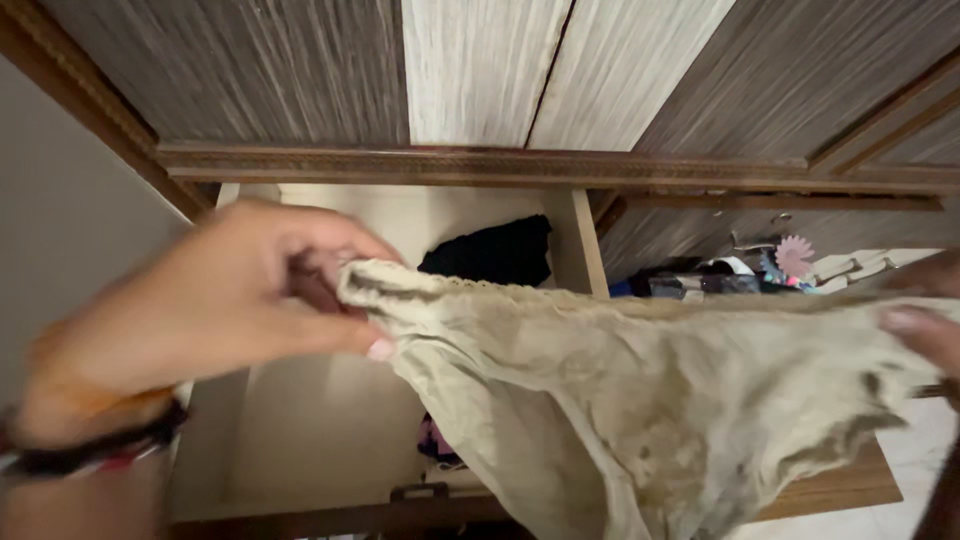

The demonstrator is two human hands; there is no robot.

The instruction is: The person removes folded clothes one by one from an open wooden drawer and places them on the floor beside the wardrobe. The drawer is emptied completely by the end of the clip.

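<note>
— Beige garment (640,400), where is it?

— Stretched out in the air in front of an open drawer (330,440), held by its top edge between two hands. It is thin, pale cloth with a narrow lace trim along the top, and it hangs down in folds across the middle and right of the view.

— What has the left hand (215,300) got?

— One corner of the garment, pinched between thumb and curled fingers. A dark band (100,445) sits on that wrist.

— And the right hand (925,325)?

— Only a thumb and part of the fingers show at the picture's right edge. The thumb lies on the cloth's other top corner, closed on it.

— What lies behind?

— The pale drawer holds a black folded cloth (490,250) at its back and a bit of pink fabric (435,440) lower down, partly hidden by the garment. To the right, past a wooden divider (585,240), a second compartment holds mixed small things, among them a pink flower-shaped piece (794,256). Above runs a wooden rail (500,165) under streaked grey and white panels.
</note>
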